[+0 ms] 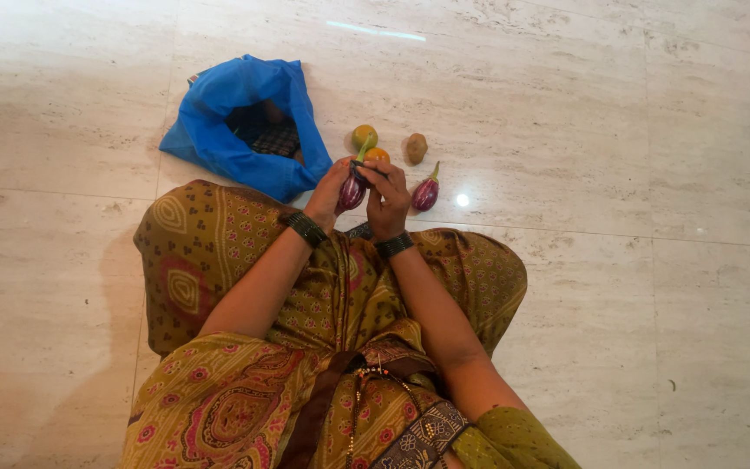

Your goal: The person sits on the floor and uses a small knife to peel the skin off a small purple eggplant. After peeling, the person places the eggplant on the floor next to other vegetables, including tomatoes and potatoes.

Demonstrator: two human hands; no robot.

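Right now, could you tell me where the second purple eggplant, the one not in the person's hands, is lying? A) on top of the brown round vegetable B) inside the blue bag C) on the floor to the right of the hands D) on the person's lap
C: the loose eggplant lies on the pale floor just right of the right hand, apart from the blue bag and the brown round vegetable.

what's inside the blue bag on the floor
The open blue bag shows a dark checked cloth or item in its mouth. Whatever lies deeper is covered by the bag's folded sides, so it cannot be told.
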